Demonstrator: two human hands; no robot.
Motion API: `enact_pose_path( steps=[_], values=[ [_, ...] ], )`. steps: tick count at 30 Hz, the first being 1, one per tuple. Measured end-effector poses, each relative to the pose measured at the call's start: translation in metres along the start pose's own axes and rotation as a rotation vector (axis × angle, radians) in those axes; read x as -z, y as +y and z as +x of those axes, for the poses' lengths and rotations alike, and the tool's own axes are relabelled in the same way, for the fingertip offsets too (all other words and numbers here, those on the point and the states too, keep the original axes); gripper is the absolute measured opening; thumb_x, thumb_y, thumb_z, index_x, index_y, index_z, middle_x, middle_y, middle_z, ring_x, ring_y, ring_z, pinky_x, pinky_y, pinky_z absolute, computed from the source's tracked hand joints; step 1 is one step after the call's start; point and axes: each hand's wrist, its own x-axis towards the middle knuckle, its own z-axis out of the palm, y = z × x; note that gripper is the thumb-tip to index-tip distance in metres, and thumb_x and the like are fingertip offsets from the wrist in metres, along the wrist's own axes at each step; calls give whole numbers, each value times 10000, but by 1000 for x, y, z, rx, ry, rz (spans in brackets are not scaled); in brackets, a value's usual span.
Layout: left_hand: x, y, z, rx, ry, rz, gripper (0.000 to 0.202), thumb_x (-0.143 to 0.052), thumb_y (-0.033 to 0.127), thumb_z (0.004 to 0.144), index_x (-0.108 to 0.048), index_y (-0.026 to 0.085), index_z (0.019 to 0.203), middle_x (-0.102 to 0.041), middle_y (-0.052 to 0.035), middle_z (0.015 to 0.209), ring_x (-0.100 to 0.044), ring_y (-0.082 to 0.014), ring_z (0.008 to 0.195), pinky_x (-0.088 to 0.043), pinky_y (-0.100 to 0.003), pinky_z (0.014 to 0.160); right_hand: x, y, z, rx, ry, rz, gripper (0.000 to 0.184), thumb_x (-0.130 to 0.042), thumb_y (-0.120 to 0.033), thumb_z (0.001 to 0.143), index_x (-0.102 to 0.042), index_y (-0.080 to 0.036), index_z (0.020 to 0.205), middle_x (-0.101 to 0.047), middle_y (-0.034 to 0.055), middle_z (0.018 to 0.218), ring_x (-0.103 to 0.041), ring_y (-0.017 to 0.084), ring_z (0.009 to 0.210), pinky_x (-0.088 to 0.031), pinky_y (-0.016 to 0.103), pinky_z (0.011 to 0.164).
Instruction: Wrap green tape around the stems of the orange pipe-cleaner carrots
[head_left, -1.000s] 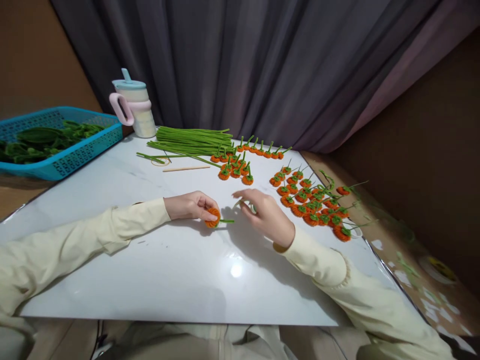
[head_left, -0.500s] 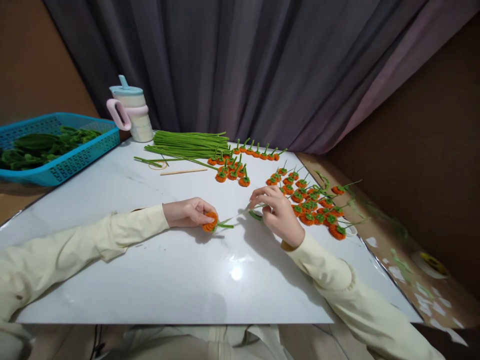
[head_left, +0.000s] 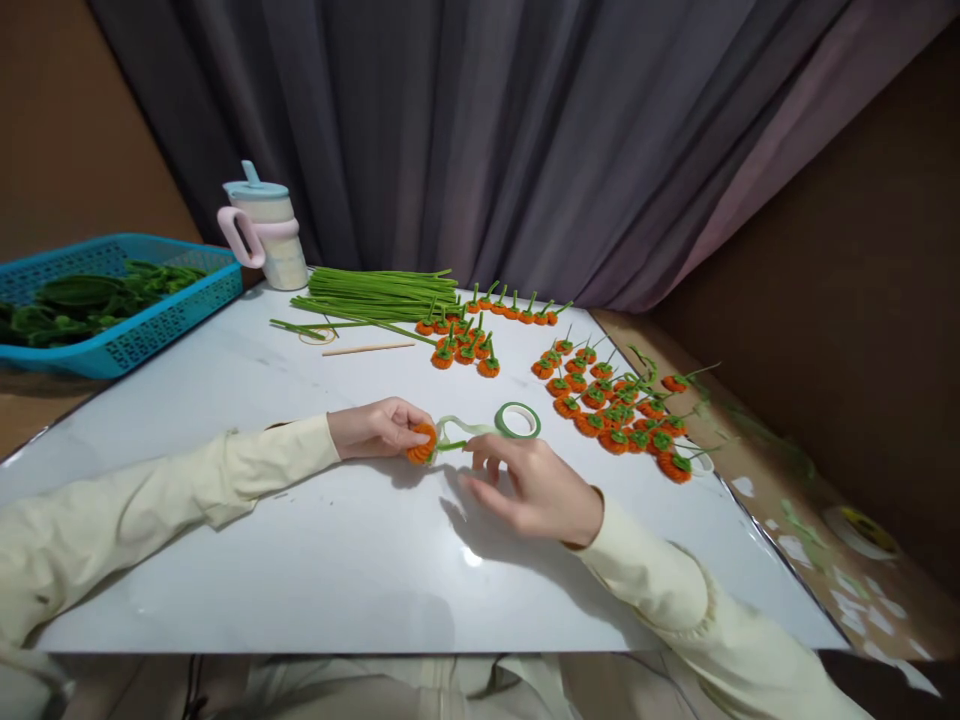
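Observation:
My left hand point(head_left: 379, 428) is closed on a small orange pipe-cleaner pumpkin point(head_left: 422, 443) with a green stem, held against the white table top point(head_left: 315, 540). A strip of pale green tape point(head_left: 459, 430) runs from the pumpkin's stem to a green tape roll point(head_left: 517, 420) lying flat just right of it. My right hand point(head_left: 529, 487) sits below the strip, its thumb and forefinger pinched at the tape beside the stem, the other fingers spread.
Several finished orange pumpkins point(head_left: 615, 405) lie at the right and more point(head_left: 465, 345) further back. A bundle of green pipe cleaners point(head_left: 379, 290), a wooden stick point(head_left: 367, 348), a lidded cup point(head_left: 264, 225) and a blue basket point(head_left: 112, 300) of green leaves stand behind.
My right hand came back from the pumpkin pile toward the left hand, and the tape roll now lies uncovered with a strip drawn to the pumpkin. The left hand has stayed put.

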Motion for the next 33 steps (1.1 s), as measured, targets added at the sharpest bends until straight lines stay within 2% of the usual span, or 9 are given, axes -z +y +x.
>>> enact_pose_path(
  steps=[2,6,10,13,24,33],
  values=[
    [0,0,0,0,16,12,221,-757,219,646,-665,64,775,-674,-86,749,-614,-145,680,-470,-216,655,-9,6,4,-72,26,47,182,-535,-325,815,-562,-147,842,-610,23,625,-525,107,504,-409,216,493],
    [-2,0,0,15,38,44,213,-766,220,632,-664,75,751,-661,-66,712,-592,-123,638,-454,-194,612,-14,11,8,-82,99,158,228,-599,-384,790,-565,-159,802,-617,17,643,-530,100,533,-414,202,504],
    [-3,-1,0,21,35,58,209,-768,215,629,-672,81,759,-659,-51,696,-587,-109,618,-448,-175,591,-16,7,10,-123,7,333,193,-599,-347,801,-610,-155,793,-612,5,620,-555,95,520,-431,199,519],
    [-4,-1,0,30,21,68,223,-772,219,628,-678,82,776,-668,-52,711,-598,-110,633,-452,-170,610,-22,7,10,-166,-42,448,202,-577,-349,821,-628,-156,786,-596,-11,559,-522,81,440,-430,203,496],
    [-4,-1,1,43,27,96,222,-781,217,616,-683,78,759,-676,-50,694,-598,-106,615,-451,-164,592,-31,7,10,-248,-64,708,370,-528,-494,810,-601,-139,736,-615,27,607,-570,104,440,-403,197,368],
    [-4,-1,1,34,36,118,213,-770,204,618,-681,82,768,-671,-46,693,-590,-107,619,-450,-172,599,-30,3,14,-407,-123,1004,376,-628,-474,729,-587,-102,692,-625,29,585,-543,73,384,-396,158,326]
  ],
)
